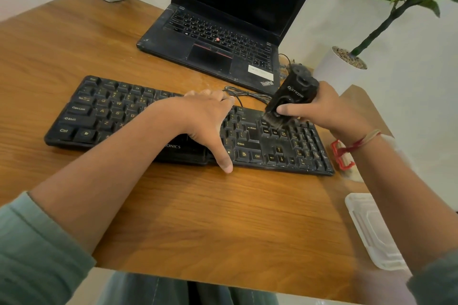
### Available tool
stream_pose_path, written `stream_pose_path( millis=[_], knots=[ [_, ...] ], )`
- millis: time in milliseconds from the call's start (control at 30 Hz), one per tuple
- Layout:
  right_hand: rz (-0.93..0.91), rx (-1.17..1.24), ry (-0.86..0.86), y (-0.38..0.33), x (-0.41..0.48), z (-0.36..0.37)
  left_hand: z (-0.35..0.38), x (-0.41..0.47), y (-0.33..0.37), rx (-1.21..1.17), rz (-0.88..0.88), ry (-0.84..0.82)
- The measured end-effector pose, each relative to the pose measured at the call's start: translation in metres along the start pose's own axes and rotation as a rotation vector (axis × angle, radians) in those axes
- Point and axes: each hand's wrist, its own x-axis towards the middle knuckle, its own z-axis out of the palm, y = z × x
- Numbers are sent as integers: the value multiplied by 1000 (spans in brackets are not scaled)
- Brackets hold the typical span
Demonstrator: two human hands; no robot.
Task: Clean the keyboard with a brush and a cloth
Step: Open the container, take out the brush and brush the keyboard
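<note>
Near the desk's point(173, 218) right edge lies the keyboard point(81, 111), light and rigid, marked "…RONICS"; the left hand point(203, 121) presses flat on it, fingers spread. The right hand point(319, 109) is clamped round a stubby black brush point(290, 96), soft bristles on the keys.

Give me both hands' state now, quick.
Left hand: open, flat on the keyboard.
Right hand: closed on the brush, bristles on the keys.
</note>
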Motion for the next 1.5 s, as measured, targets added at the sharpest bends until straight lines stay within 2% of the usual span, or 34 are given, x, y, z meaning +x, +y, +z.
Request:
stream_pose_path(
  millis=[100,267,367,467,533,667,700,833,867,933,1033,1067,1200,1267,1433,1467,1500],
  knots=[
    [-4,79,-92,-3,-9,12,0,0,0,-3,3,6],
    [80,-102,191,8,1,2,0,-1,1,13,13,20],
    [11,-140,149,4,-8,5,0,-1,0,15,13,17],
    [16,31,101,7,-15,9,-1,-2,1,5,14,11],
    [94,97,173,15,-14,8,-1,-2,2,2,13,13],
    [138,-119,327,19,-11,3,-1,-2,1,0,9,8],
    [111,-127,326,15,-12,4,-1,-2,1,-6,8,5],
    [75,144,127,9,-19,18,-1,-3,1,-9,9,7],
    [83,152,132,11,-20,21,-1,-3,1,-6,9,10],
    [107,104,226,16,-18,19,-1,-3,2,-8,9,12],
    [128,-117,386,18,-19,8,-1,-3,1,0,11,12],
    [129,-102,402,18,-21,5,-1,-3,1,3,10,12],
    [90,239,240,17,-36,10,-2,-3,0,4,0,11],
    [95,223,205,21,-39,13,-2,-3,-2,2,-9,4],
    [73,-110,492,22,-32,12,-3,-3,-8,-17,-31,-15],
    [64,-71,515,22,-31,13,-4,-3,-11,-26,-39,-23],
    [57,66,510,20,-31,14,-5,-4,-14,-37,-49,-33]
  ],
)
